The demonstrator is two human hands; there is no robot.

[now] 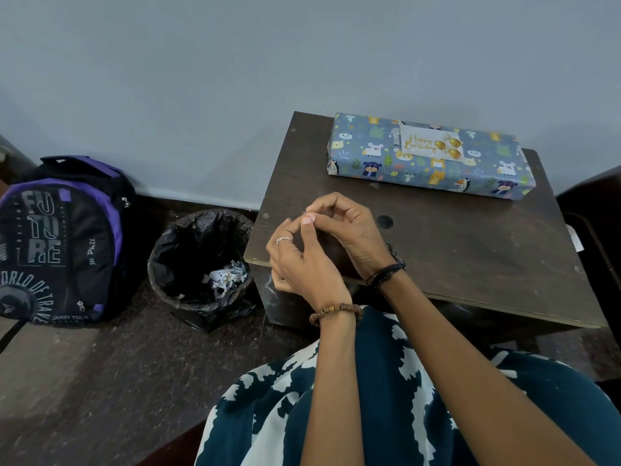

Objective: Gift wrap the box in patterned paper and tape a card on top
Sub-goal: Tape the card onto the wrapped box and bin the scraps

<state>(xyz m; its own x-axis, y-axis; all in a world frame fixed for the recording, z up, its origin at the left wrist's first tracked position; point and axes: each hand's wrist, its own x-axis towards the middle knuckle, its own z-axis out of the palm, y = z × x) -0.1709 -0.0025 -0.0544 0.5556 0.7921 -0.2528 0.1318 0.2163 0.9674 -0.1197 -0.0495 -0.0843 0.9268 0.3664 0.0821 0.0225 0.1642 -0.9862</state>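
The wrapped box (430,156) is lying at the far end of the dark surface (470,247), with a card (431,144) sitting on top of it. Both hands are meeting near the front edge. The left hand (302,264) and the right hand (349,230) are curling their fingers (307,220) together, tips touching. I cannot tell what they are pinching. A bin (201,264) and a backpack (64,240) are sitting on the floor.

wrapped box (426,159): 1 | card (431,142): 1, on top of the box | table (470,243): 1 | bin (201,267): 1, black liner, crumpled paper scraps inside | backpack (64,240): 1 | hands: 2, left hand (302,264), right hand (349,233) | bracelets: left wrist 1, right wrist at least 1
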